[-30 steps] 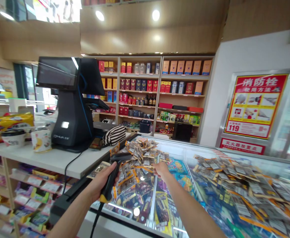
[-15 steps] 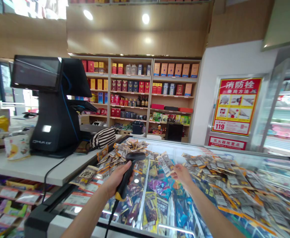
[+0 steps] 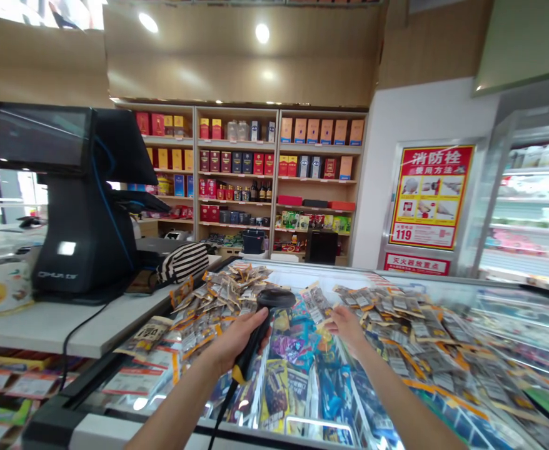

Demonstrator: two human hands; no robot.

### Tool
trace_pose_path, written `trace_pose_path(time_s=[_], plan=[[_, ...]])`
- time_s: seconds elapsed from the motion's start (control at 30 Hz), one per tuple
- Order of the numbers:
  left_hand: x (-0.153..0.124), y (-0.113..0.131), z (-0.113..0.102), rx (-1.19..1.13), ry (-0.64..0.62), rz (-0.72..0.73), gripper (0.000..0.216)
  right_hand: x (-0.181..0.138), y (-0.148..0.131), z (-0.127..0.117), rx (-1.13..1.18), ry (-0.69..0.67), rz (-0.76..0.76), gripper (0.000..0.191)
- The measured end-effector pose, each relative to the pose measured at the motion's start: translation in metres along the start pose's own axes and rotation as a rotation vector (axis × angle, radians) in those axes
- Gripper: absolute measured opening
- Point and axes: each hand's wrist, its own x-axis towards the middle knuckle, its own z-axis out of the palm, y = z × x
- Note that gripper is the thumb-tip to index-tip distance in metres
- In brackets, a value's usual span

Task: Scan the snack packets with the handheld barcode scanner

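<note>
Barcode scanner (image 3: 267,315), gripped in the left hand (image 3: 237,337), faces a snack packet (image 3: 316,303) apparently pinched by the right hand (image 3: 347,328). Hold the packet flat, barcode toward the scanner head.

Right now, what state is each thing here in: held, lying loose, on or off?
Scanner: held in the left hand.
Packet: pinched by the right hand, raised off the piles.
Packet piles: lying loose on the freezer lid.
Register screen: dark.
Striped pouch: lying on the counter.
</note>
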Motion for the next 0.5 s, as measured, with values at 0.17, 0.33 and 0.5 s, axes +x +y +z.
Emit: trace_pose_path(time_s=[0.17,0.33,0.5], plan=[[0.002,0.0,0.002,-0.027,0.005,-0.01,0.031,-0.005,-0.006,0.0,0.013,0.019,0.009,0.016],[0.002,0.001,-0.008,-0.032,0.04,-0.024,0.031,0.007,-0.016,-0.017,-0.043,0.163,0.064,0.007],[-0.004,0.008,-0.022,0.003,0.155,-0.025,0.031,0.038,-0.028,-0.065,-0.087,0.362,0.06,0.004]])
